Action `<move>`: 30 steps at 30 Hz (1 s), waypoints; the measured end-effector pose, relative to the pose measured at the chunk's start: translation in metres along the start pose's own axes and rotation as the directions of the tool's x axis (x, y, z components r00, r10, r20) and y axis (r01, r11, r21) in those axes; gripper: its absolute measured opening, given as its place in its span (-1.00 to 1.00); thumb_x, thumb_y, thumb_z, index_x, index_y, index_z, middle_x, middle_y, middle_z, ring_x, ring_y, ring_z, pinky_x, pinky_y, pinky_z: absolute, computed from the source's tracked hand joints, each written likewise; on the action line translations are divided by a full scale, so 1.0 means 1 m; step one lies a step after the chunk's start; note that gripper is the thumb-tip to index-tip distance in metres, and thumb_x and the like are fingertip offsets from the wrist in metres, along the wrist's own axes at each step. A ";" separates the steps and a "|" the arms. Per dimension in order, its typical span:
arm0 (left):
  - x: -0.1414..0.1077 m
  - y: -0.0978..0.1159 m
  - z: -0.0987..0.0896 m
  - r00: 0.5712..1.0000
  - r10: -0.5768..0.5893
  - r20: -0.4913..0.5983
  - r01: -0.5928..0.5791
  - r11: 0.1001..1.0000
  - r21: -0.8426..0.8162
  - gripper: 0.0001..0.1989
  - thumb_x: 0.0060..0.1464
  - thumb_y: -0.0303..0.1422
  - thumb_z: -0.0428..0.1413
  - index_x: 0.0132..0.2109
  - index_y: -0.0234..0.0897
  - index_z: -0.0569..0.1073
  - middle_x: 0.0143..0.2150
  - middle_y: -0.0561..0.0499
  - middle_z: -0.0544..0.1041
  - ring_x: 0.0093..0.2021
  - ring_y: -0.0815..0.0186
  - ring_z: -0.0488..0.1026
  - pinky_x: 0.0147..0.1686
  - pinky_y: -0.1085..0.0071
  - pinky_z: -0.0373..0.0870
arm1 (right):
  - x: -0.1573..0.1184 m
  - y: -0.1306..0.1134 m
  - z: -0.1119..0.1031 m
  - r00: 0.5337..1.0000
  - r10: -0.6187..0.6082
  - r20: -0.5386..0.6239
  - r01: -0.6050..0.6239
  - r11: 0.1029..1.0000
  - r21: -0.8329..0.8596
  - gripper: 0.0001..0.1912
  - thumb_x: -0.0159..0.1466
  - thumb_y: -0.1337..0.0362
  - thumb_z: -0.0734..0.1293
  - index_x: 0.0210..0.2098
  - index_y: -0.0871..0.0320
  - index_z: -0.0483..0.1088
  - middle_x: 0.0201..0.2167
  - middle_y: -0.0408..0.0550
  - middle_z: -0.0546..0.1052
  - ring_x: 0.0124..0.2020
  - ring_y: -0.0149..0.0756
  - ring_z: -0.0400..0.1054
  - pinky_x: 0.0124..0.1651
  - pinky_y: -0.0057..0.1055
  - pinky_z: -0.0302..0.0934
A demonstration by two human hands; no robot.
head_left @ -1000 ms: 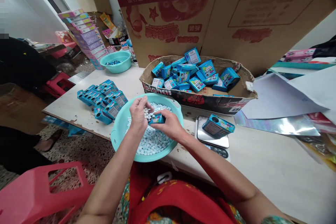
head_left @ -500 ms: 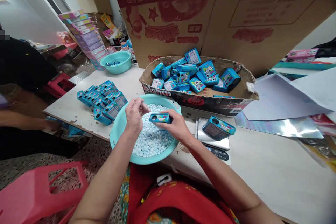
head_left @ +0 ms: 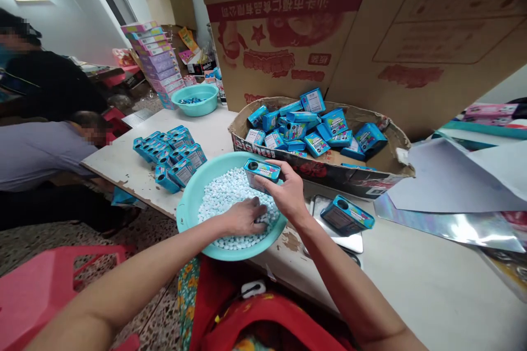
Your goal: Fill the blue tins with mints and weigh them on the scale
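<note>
My right hand [head_left: 289, 186] is closed around a small blue candy box [head_left: 263, 170], which is tilted with its round dark opening facing up. It hangs over the far right side of a turquoise basin [head_left: 190, 197]. Small pale candies [head_left: 224, 191] fill the basin. My left hand [head_left: 247, 216] reaches down into them, its fingers curled among the candies and their tips partly buried. Right of the basin, another blue box [head_left: 346, 216] with a round opening lies on a small scale [head_left: 319, 205].
Several open blue boxes [head_left: 168, 154] stand grouped at the table's left edge. A low carton [head_left: 272, 154] holds more boxes behind the basin. Farther back is a second turquoise basin [head_left: 208, 103]. A co-worker [head_left: 45, 148] bends down at left, near a red stool [head_left: 37, 279].
My left hand has gone from above the basin down into the candies, its raised pinch undone. My right hand has moved the box slightly up and right. The view has shifted; the co-worker leans in.
</note>
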State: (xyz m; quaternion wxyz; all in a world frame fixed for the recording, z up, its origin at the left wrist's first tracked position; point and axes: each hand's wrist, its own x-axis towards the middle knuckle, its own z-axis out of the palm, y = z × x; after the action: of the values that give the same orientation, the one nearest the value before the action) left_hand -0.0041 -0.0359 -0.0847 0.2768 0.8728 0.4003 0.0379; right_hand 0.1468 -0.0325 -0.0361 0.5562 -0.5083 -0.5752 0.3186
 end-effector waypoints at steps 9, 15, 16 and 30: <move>-0.032 -0.040 -0.041 0.835 -0.478 -0.272 0.366 0.852 -0.374 -0.86 -0.03 -0.26 0.05 -0.34 -0.22 0.39 -0.54 0.03 0.37 -0.54 0.27 0.38 -0.53 0.41 0.24 | -0.018 0.020 0.005 0.991 -0.001 0.133 0.020 0.989 -0.144 -0.61 0.06 0.11 0.46 -0.15 0.12 0.45 -0.23 -0.06 0.52 -0.20 -0.18 0.40 -0.08 -0.26 0.25; -0.020 -0.004 -0.064 0.652 -0.660 -0.373 -0.307 0.221 -0.926 -0.75 -0.14 -0.25 0.19 -0.35 -0.25 0.31 -0.51 0.09 0.41 -0.62 0.42 0.31 -0.65 0.51 0.19 | -0.031 0.012 0.026 0.951 -0.045 0.306 0.127 0.960 -0.251 -0.67 0.08 0.27 0.46 -0.15 0.12 0.43 -0.20 -0.05 0.48 -0.16 -0.17 0.39 -0.11 -0.28 0.23; -0.016 0.000 -0.065 0.615 -0.693 -0.377 -0.372 0.166 -0.913 -0.75 -0.15 -0.26 0.19 -0.36 -0.26 0.31 -0.49 0.09 0.42 -0.59 0.41 0.34 -0.61 0.49 0.24 | -0.033 0.009 0.030 0.937 -0.053 0.344 0.148 0.955 -0.257 -0.66 0.08 0.28 0.47 -0.15 0.11 0.43 -0.20 -0.05 0.48 -0.16 -0.17 0.39 -0.11 -0.28 0.23; -0.001 0.010 -0.064 0.466 -0.771 -0.434 -0.490 0.184 -0.852 -0.66 -0.15 -0.17 0.25 -0.51 -0.26 0.26 -0.65 0.16 0.31 -0.63 0.40 0.33 -0.57 0.45 0.31 | -0.019 0.000 0.031 0.947 -0.060 0.316 0.129 0.970 -0.204 -0.63 0.00 0.20 0.54 -0.21 0.10 0.48 -0.28 -0.10 0.50 -0.21 -0.21 0.39 -0.14 -0.34 0.22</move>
State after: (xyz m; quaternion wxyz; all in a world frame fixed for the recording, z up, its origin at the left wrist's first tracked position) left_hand -0.0163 -0.0126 -0.0254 0.5123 0.2675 0.4538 0.6783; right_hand 0.1140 -0.0443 -0.0478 0.4141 -0.4829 -0.7105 0.3007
